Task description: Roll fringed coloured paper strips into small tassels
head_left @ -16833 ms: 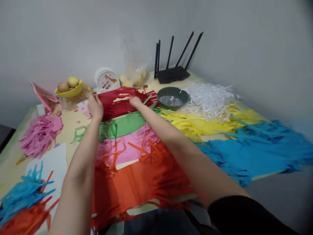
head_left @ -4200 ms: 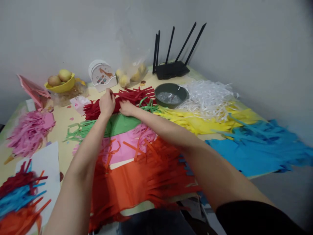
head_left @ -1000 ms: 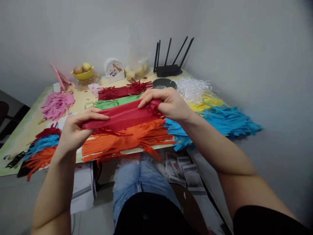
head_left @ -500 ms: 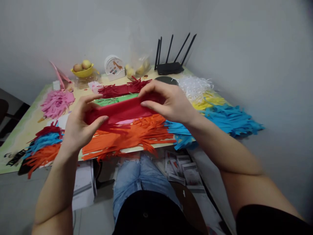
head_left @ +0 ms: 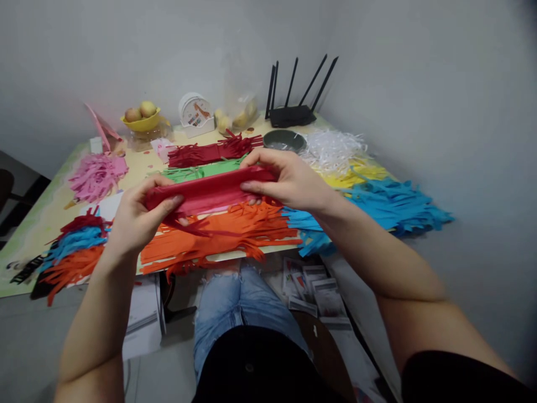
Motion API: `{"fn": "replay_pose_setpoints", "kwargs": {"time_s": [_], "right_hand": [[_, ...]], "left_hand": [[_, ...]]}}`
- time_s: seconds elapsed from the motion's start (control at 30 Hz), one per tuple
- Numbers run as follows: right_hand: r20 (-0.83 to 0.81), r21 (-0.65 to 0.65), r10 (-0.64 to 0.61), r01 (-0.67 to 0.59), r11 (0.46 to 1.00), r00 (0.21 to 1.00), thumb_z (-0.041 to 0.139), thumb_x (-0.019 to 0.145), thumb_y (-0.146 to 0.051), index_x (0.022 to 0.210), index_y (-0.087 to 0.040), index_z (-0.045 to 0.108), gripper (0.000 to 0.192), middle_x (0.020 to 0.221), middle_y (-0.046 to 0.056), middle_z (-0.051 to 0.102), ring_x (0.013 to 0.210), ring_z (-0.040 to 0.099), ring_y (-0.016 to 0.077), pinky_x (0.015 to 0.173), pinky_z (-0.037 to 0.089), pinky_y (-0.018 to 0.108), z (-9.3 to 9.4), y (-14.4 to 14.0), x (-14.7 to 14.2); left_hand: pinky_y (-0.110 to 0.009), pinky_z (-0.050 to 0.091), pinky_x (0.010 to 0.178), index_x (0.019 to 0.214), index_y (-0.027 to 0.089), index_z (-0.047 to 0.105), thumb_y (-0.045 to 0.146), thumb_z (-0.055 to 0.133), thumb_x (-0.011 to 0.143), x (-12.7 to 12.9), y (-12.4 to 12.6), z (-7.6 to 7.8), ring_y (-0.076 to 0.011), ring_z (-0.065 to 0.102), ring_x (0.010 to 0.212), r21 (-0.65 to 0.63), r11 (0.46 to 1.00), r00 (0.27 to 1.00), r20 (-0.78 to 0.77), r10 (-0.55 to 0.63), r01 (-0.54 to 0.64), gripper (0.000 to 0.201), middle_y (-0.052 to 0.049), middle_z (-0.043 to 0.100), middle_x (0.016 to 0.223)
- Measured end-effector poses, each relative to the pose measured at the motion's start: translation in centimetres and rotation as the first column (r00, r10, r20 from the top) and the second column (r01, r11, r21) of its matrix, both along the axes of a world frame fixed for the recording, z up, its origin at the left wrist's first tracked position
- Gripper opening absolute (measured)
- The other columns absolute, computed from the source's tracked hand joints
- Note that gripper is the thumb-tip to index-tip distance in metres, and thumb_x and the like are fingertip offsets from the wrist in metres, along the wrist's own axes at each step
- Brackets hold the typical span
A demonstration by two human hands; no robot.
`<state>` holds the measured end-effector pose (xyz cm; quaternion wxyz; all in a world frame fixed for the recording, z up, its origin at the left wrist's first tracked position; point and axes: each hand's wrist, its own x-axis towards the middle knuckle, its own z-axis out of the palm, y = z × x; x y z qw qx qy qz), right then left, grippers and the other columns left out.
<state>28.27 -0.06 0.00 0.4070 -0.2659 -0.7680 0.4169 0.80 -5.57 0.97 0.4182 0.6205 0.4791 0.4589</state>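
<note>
Here, the left hand (head_left: 136,215) and right hand (head_left: 289,182) are raised above the table (head_left: 39,215), each pinching one end of a red paper strip (head_left: 210,190). Its long axis runs left to right (right end slightly higher).

Two hands, left (head_left: 134,218) and right (head_left: 289,182), one red strip (head_left: 210,190), two bowls, yellow (head_left: 142,122) and green (head_left: 285,140), one router (head_left: 291,115) with five antennas, two fruits (head_left: 140,111), one white shred heap (head_left: 333,150).

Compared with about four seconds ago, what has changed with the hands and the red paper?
Both hands, left hand and right hand, have taken one red fringed strip off the table and now hold it by its ends. Another red strip and the other coloured fringes stayed.
</note>
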Motion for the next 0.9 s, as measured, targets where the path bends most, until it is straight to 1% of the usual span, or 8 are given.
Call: {"fn": "replay_pose_setpoints", "kwargs": {"time_s": [0.1,0.23,0.47,0.6,0.7,0.77,0.83,0.9], "right_hand": [[-0.105,-0.053,0.021,-0.027,0.998,0.994,0.068,0.085,-0.028,0.096,-0.017,0.064,0.016,0.079,-0.001,0.066,0.061,0.06,0.0091,0.057,0.048,0.021,-0.5,-0.4,-0.2],[-0.184,-0.14,0.029,-0.055,0.989,0.983,0.064,0.087,-0.029,0.086,-0.018,0.065,0.012,0.079,0.0,0.067,0.058,0.061,0.0084,0.054,0.05,0.021,-1.2,-0.5,-0.5],[-0.209,-0.119,0.037,-0.063,0.991,0.977,0.061,0.083,-0.021,0.075,-0.016,0.066,0.011,0.073,0.0,0.067,0.061,0.061,0.0089,0.06,0.051,0.021,-1.6,-0.3,-0.6],[-0.151,0.069,0.021,-0.011,0.998,0.988,0.058,0.081,-0.018,0.072,-0.015,0.068,0.013,0.07,0.002,0.067,0.065,0.063,0.0109,0.063,0.051,0.022,-1.4,0.0,-0.3],[-0.118,0.291,0.038,-0.002,0.957,0.992,0.054,0.087,-0.023,0.072,-0.015,0.069,0.023,0.072,0.004,0.068,0.07,0.064,0.0127,0.067,0.051,0.025,-1.3,0.0,-0.1],[-0.095,0.406,0.017,0.023,0.913,0.995,0.053,0.092,-0.027,0.069,-0.015,0.067,0.03,0.07,0.004,0.067,0.069,0.063,0.0125,0.067,0.049,0.024,-1.3,-0.1,-0.1],[-0.069,0.473,-0.058,0.084,0.877,0.996,0.058,0.093,-0.031,0.065,-0.015,0.063,0.032,0.067,0.003,0.065,0.066,0.06,0.0113,0.064,0.046,0.024,-1.3,-0.4,-0.2],[-0.047,0.48,-0.147,0.152,0.864,0.988,0.065,0.09,-0.033,0.07,-0.015,0.063,0.027,0.069,0.002,0.064,0.064,0.057,0.0102,0.063,0.044,0.023,-1.2,-0.7,-0.3]], "left_hand": [[-0.027,0.059,0.049,0.097,0.019,0.07,0.031,0.078,0.077,-0.2,0.1,-0.6,-0.0147,0.064,0.047,-0.005,1.0,0.995,0.099,-0.007,0.008,0.025,0.002,0.066,0.059],[-0.024,0.054,0.046,0.077,0.017,0.072,0.036,0.081,0.073,0.0,0.1,-1.0,-0.0141,0.062,0.047,-0.002,1.0,0.985,0.173,-0.014,0.015,0.021,-0.001,0.063,0.055],[-0.024,0.052,0.054,0.07,0.016,0.074,0.036,0.08,0.075,0.3,-0.3,-0.9,-0.0136,0.062,0.058,0.103,0.992,0.986,0.142,-0.085,0.071,0.021,-0.005,0.064,0.065],[-0.024,0.05,0.059,0.075,0.018,0.076,0.031,0.074,0.078,-0.6,-0.1,-1.1,-0.0145,0.062,0.065,0.181,0.98,0.995,0.017,-0.094,0.089,0.014,-0.005,0.065,0.068],[-0.027,0.048,0.059,0.077,0.017,0.075,0.039,0.07,0.08,-0.7,0.2,-1.1,-0.0179,0.061,0.069,0.25,0.958,0.988,-0.093,-0.121,0.141,0.023,-0.007,0.066,0.071],[-0.026,0.044,0.056,0.068,0.017,0.069,0.038,0.07,0.08,-0.4,0.2,-1.1,-0.0156,0.057,0.063,0.284,0.955,0.983,-0.179,-0.04,0.091,0.025,-0.005,0.063,0.066],[-0.024,0.039,0.051,0.061,0.017,0.057,0.032,0.073,0.079,0.2,0.1,-1.1,-0.011,0.051,0.054,0.318,0.948,0.969,-0.228,0.093,-0.016,0.029,-0.001,0.058,0.06],[-0.022,0.037,0.049,0.068,0.019,0.054,0.03,0.077,0.077,0.7,0.0,-1.2,-0.0089,0.049,0.05,0.338,0.937,0.959,-0.223,0.172,-0.09,0.028,0.002,0.057,0.06]]}}
